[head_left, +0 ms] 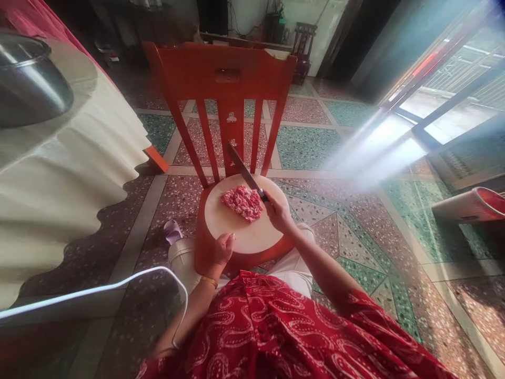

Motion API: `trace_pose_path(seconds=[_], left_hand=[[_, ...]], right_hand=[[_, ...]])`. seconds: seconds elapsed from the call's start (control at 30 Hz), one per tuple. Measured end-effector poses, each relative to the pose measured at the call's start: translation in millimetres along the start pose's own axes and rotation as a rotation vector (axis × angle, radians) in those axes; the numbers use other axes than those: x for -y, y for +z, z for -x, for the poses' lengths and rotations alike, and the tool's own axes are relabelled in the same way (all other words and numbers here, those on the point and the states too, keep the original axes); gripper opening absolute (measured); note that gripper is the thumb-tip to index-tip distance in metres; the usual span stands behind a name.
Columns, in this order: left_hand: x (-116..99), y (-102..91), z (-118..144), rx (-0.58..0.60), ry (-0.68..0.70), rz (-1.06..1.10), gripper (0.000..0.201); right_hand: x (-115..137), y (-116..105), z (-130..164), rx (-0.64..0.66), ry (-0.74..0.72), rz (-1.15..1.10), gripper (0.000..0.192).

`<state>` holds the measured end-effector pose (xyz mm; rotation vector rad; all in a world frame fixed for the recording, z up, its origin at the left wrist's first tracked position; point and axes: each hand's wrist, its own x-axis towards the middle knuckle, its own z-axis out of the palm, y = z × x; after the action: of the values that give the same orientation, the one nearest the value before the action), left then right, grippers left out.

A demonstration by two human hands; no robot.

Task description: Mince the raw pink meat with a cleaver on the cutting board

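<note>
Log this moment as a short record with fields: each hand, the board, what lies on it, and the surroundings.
right hand: grips the knife by its handle, blade raised over the meat
left hand: rests on the near edge of the cutting board
minced meat: pink heap on the board
board: round, pale, lies on the red chair seat
surroundings: metal pot on cloth-covered table at left, patterned tile floor

A terrazzo floor (pixel 339 221) of pink and green panels spreads all around. A red wooden chair (pixel 221 79) rises beyond the grip; a cream-draped table (pixel 67 173) stands well to its left. Right of it, sunlight streams through a glazed door (pixel 453 100).
</note>
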<state>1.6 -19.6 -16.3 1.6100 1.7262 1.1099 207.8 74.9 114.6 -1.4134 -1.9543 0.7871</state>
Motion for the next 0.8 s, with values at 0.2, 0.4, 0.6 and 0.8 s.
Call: trace_pose_path(seconds=[0.2,0.4,0.6,0.8], left_hand=[[1.1,0.2,2.1,-0.008,-0.018,-0.009,0.034],[-1.1,0.0,1.6,-0.022,-0.04,0.083,0.033],[-4.0,-1.5,0.3,-0.006,-0.013,0.017,0.034],[-6.5,-3.0,0.1,0.018,-0.014,-0.015,0.035]], right_hand=[[-32.5,20.9,12.8,0.147,0.162,0.003,0.042],[-66.1,1.3,5.7,0.245,0.33,-0.227,0.046],[-111.8,-40.0,-30.8,0.152,0.306,0.158,0.034],[-145.6,-50.2,-95.0,0.211,0.286,0.322,0.047]])
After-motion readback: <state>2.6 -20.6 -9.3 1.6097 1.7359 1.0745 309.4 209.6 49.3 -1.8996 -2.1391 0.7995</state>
